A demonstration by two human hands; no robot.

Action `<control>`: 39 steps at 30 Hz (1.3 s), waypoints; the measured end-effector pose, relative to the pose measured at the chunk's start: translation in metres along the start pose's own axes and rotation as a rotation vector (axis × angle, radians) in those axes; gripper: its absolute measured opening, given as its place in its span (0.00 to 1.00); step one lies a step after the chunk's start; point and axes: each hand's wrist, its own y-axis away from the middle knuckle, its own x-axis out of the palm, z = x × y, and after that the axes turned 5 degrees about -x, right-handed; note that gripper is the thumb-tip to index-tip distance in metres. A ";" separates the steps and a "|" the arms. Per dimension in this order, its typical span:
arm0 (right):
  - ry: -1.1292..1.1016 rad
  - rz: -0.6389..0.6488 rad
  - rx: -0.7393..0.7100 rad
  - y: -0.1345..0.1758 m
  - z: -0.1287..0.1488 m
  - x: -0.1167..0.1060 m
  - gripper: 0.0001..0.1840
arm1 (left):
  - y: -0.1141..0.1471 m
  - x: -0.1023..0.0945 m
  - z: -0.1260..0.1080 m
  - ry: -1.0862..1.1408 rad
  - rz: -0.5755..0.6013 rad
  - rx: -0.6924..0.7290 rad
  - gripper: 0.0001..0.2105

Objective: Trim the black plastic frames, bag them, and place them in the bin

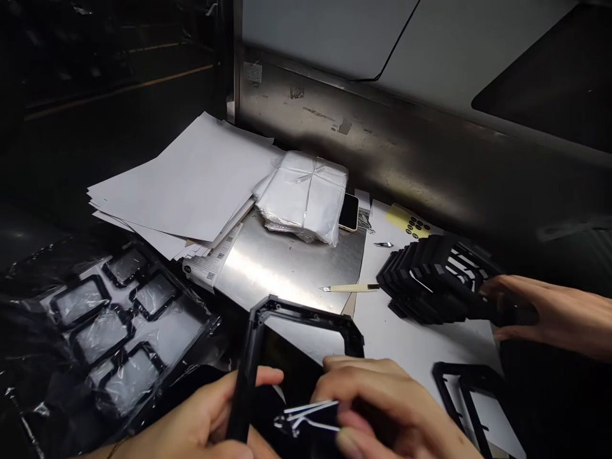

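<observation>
A black rectangular plastic frame [306, 307] stands tilted in front of me. My left hand [210, 414] is closed around its left side bar. A shiny metal nail clipper [306, 414] sits between the thumb and fingers of my right hand [382, 401], inside the frame's outline and close to the left bar. The frame's right bar goes out of sight behind my right hand. Beyond the frame, a cream-handled craft knife [349, 289] lies with its blade pointing left.
At right, a co-worker's hand [530, 309] touches a stack of black frames [430, 274]; loose frames [478, 395] lie nearer. Plastic-wrapped frames [124, 331] lie left. Behind are white paper sheets [186, 172], tied clear bags [306, 191], a phone [350, 212] and a yellow sticker sheet [401, 218].
</observation>
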 end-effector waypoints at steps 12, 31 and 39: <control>-1.121 -0.577 0.330 0.008 -0.057 0.065 0.10 | -0.054 0.001 0.022 -0.142 -0.056 0.447 0.06; -0.251 -0.567 0.230 0.030 -0.056 -0.021 0.10 | -0.019 0.007 -0.002 -0.008 -0.032 0.001 0.18; 0.123 -0.209 -0.041 0.021 0.005 0.011 0.10 | -0.018 0.011 0.003 -0.321 -0.099 0.184 0.19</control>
